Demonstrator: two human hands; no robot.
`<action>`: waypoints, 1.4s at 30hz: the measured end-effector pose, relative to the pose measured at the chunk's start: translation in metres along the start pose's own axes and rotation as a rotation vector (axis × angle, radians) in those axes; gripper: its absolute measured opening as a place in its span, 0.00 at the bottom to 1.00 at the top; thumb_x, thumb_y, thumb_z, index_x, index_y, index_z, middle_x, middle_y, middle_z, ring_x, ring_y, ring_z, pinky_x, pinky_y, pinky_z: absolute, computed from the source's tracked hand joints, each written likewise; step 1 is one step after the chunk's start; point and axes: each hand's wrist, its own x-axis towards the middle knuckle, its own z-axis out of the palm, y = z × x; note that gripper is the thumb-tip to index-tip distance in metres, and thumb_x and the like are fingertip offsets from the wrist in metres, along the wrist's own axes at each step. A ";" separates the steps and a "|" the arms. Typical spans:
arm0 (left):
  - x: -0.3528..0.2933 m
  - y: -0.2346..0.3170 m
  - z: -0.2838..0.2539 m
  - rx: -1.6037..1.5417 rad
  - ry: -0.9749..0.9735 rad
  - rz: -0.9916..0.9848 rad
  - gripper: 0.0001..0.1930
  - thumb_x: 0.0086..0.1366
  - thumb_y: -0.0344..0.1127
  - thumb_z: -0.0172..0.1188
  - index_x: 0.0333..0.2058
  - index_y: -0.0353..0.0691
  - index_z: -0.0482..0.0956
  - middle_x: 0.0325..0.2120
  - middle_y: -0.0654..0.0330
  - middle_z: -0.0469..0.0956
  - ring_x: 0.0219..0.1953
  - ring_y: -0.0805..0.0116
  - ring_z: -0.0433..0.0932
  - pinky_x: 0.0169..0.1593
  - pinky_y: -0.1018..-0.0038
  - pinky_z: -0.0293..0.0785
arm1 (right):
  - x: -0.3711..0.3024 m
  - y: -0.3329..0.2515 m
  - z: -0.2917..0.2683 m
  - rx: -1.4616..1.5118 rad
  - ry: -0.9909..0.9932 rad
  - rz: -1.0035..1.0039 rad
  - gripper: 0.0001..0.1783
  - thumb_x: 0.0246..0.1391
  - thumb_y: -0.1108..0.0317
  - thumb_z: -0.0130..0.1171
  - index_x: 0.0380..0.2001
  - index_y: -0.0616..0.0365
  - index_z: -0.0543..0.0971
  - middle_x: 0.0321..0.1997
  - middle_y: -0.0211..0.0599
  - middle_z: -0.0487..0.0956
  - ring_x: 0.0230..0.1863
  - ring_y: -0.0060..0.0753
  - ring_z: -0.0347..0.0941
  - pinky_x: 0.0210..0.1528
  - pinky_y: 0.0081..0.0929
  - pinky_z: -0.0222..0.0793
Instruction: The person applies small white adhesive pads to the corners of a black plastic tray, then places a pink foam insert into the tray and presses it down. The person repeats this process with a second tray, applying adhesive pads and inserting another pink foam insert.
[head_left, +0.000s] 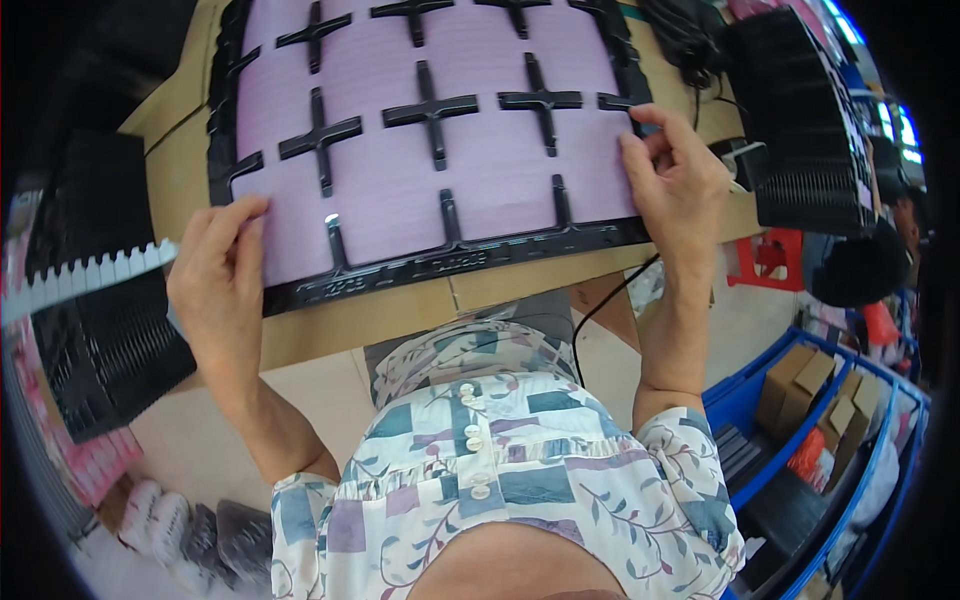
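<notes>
A black plastic tray (455,262) with raised cross-shaped dividers lies on the table before me. Over its floor is a thin lilac foam sheet (385,215), and the dividers poke up through its slots. My left hand (217,262) pinches the sheet at its near left corner, thumb and forefinger together. At the right side, my right hand (678,170) has thumb and forefinger closed on the sheet's edge, against the tray's rim. The exact grip under the fingertips is hidden in both hands.
Stacks of black trays flank the table, one at left (115,350) and one at right (800,120). A white toothed strip (95,280) reaches close to my left hand. A black cable (610,312) hangs off the front edge. Lower right stands a blue rack (815,425) with cardboard boxes.
</notes>
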 end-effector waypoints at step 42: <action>0.001 -0.004 0.010 0.044 0.122 0.051 0.08 0.57 0.21 0.62 0.36 0.35 0.81 0.29 0.58 0.75 0.26 0.66 0.74 0.31 0.74 0.70 | -0.005 -0.013 -0.005 -0.149 -0.006 0.029 0.11 0.51 0.73 0.66 0.40 0.58 0.80 0.21 0.30 0.71 0.21 0.23 0.65 0.25 0.24 0.64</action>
